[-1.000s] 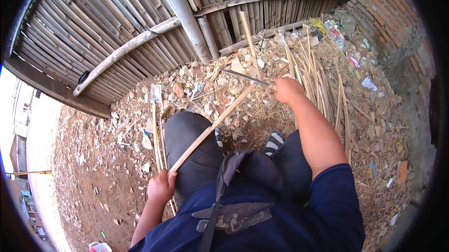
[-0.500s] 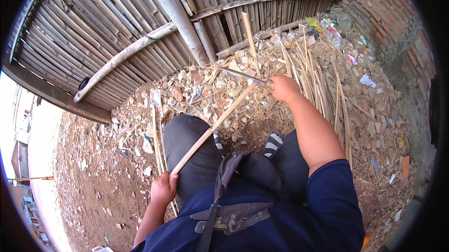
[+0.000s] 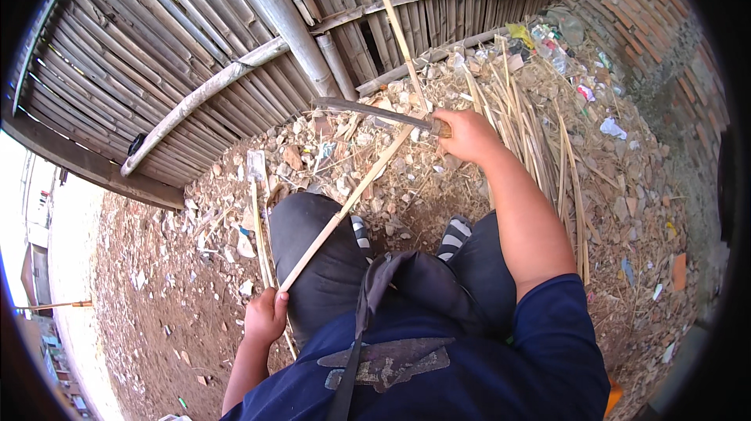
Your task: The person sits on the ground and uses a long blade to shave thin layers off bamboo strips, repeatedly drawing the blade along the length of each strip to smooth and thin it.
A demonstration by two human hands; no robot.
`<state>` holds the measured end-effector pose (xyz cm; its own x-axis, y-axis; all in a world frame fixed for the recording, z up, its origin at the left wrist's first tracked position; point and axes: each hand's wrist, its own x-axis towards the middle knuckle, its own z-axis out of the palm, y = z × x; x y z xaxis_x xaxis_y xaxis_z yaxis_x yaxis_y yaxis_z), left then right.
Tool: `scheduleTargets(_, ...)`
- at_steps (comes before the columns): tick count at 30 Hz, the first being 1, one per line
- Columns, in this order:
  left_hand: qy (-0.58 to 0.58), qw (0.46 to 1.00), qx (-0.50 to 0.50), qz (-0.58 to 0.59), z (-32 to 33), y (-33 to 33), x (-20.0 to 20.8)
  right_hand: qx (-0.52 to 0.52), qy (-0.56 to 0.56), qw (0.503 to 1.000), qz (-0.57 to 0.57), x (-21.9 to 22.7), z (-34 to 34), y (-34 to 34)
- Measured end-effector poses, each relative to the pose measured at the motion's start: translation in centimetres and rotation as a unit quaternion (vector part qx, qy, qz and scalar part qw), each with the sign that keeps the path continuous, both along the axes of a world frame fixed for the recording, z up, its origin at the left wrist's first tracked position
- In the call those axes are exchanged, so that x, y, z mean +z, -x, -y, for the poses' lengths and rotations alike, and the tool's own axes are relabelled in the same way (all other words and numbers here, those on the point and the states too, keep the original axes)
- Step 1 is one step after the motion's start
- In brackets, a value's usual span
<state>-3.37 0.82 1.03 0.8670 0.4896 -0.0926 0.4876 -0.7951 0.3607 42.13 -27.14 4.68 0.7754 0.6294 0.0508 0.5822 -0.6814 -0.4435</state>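
Observation:
My left hand (image 3: 266, 316) grips the lower end of a pale bamboo strip (image 3: 344, 214), which slants up to the right across my left knee. In my right hand (image 3: 469, 136) is the handle of a long knife (image 3: 368, 111); its dark, slightly curved blade points left. The blade crosses the strip's upper end. Beyond the blade, another pale length of bamboo (image 3: 400, 34) rises toward the fence, leaning left. I cannot tell whether the two lengths are joined, since the knife and my right hand cover the meeting point.
Long bamboo strips (image 3: 528, 136) lie piled to the right, and a few more (image 3: 260, 225) lie beside my left knee. A bamboo fence (image 3: 180, 53) stands ahead, meeting a brick wall (image 3: 657, 14) at right. Stones and litter (image 3: 559, 50) cover the ground.
My right hand has shifted slightly up and left. The knife's tip has swung left and up, showing more of the blade. The far bamboo length has moved up and left; my left hand keeps its grip.

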Motion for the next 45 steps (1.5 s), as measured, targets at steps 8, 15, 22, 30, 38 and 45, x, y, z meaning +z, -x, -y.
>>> scheduleTargets(8,-0.032,0.999,-0.015,0.015,-3.0,1.3,1.8,-0.001,0.045,0.999,-0.010,1.9,1.1,-0.2)
scheduleTargets(15,-0.014,1.000,0.009,0.009,-3.8,1.7,2.9,0.026,-0.016,0.998,-0.054,0.9,0.5,-0.1)
scheduleTargets(22,-0.033,0.998,0.056,-0.006,-5.2,2.6,4.4,0.016,-0.103,0.990,-0.098,0.6,-0.2,0.6)
scheduleTargets(30,-0.115,0.971,0.212,-0.002,-9.1,10.0,-0.9,-0.019,-0.155,0.985,-0.071,-0.8,0.9,-0.7)
scheduleTargets(38,-0.029,0.927,0.365,-0.085,-6.3,17.8,-8.7,-0.004,-0.169,0.981,-0.091,-1.0,0.5,-0.7)
scheduleTargets(45,0.116,0.887,0.386,-0.224,-7.9,21.1,-15.5,-0.016,-0.115,0.989,-0.095,-1.0,0.3,-0.6)
